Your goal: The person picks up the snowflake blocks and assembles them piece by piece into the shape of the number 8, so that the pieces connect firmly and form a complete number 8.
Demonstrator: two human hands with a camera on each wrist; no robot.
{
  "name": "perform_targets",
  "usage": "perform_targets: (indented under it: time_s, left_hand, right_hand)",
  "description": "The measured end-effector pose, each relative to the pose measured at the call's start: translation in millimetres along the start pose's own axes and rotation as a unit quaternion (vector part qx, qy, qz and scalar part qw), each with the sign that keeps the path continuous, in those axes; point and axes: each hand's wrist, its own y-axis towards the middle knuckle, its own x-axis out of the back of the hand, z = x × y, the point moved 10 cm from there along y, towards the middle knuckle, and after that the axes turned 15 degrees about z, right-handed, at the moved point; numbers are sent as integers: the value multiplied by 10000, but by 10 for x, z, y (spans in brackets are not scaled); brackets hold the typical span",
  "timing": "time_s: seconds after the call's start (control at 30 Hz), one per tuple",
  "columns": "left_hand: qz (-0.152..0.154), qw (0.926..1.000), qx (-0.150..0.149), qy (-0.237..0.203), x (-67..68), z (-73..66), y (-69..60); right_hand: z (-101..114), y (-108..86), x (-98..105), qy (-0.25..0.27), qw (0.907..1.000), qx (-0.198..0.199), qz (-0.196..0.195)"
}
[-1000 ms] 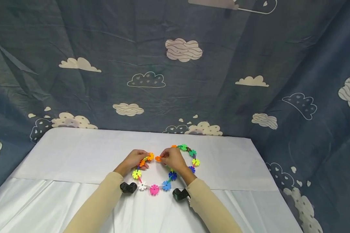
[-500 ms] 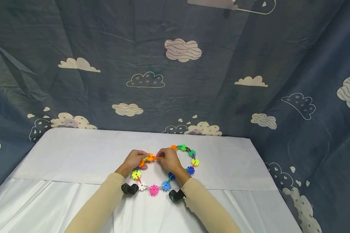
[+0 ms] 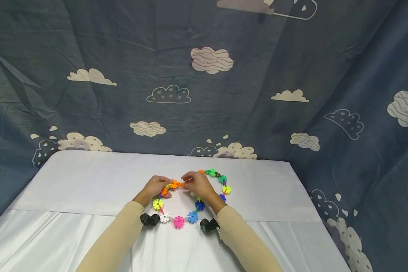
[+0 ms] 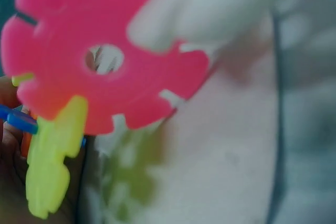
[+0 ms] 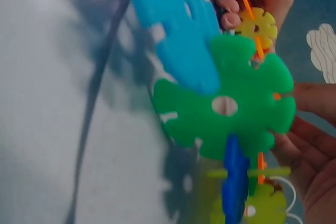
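A chain of colourful toothed plastic flower discs lies on the white cloth, its pink disc (image 3: pixel 178 222) nearest the person in the head view. My left hand (image 3: pixel 154 187) grips the orange discs (image 3: pixel 174 184) at the chain's upper left. Just to the right, my right hand (image 3: pixel 200 186) holds an orange piece between thumb and index finger, partly hidden by the fingers. The left wrist view has the pink disc (image 4: pixel 63 72) and a yellow disc (image 4: pixel 50 166) up close. A green disc (image 5: pixel 247 98) and a light blue disc (image 5: pixel 184 35) cover part of the right wrist view.
A second curve of discs, among them a yellow disc (image 3: pixel 226 189) and a green disc (image 3: pixel 212 172), runs behind the right hand. White cloth (image 3: pixel 88 181) covers the table. Behind it hangs a dark curtain (image 3: pixel 122 105) printed with clouds.
My right hand moved left, bringing its orange disc against the orange disc at my left hand. It has since shifted slightly right, with its index finger lifted. The left hand stays put.
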Motion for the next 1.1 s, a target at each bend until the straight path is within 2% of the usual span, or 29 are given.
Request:
perform_targets:
  time_s: [0.07,0.17,0.27,0.33,0.4,0.5,0.57,0.63,0.77,0.83,1.0,1.1]
  left_hand:
    - [30,10000,-1,-7,0,8,5]
    - [100,9999,-68,-35,-10,-3,6]
    - [120,9999,-72,-17,-11,-17,-7]
    - [88,9999,-50,73,-2,-21,-14]
    - [58,9999,-14,105,2,-11,-14]
    - [68,10000,-51,25,-10,13,-1]
    - [111,9998,-94,-120,-22,18,-1]
    - [120,9997,-108,-177,-23,22,-3]
    - [44,10000,-16,-73,-8,42,-5]
    - [10,10000,23,5,4,44,-5]
    - [10,10000,49,-56,19,33,-6]
    - [78,9999,37,-149,13,32,-2]
  right_hand:
    - [-38,-48,77,40,9997,68,-248]
    - [-117,-156,259,-49,9962,115,-860]
    - [-218,-273,381,-296,9916,-251,-1236]
    - [-299,-308,356,-618,9898,-717,-1064]
    - [-379,-318,264,-1096,9848,-1194,-630]
    - [-405,-313,118,-1714,9744,-1456,20]
    - [-375,-297,59,-1891,9717,-1393,248]
    - [-323,-271,38,-1864,9744,-1214,314]
    - [-268,-186,42,-1735,9800,-874,419]
    - [-247,-139,50,-1666,9810,-835,540]
    - [-175,-15,67,-1635,9792,-844,850]
    - [-92,56,68,-1758,9769,-621,1044]
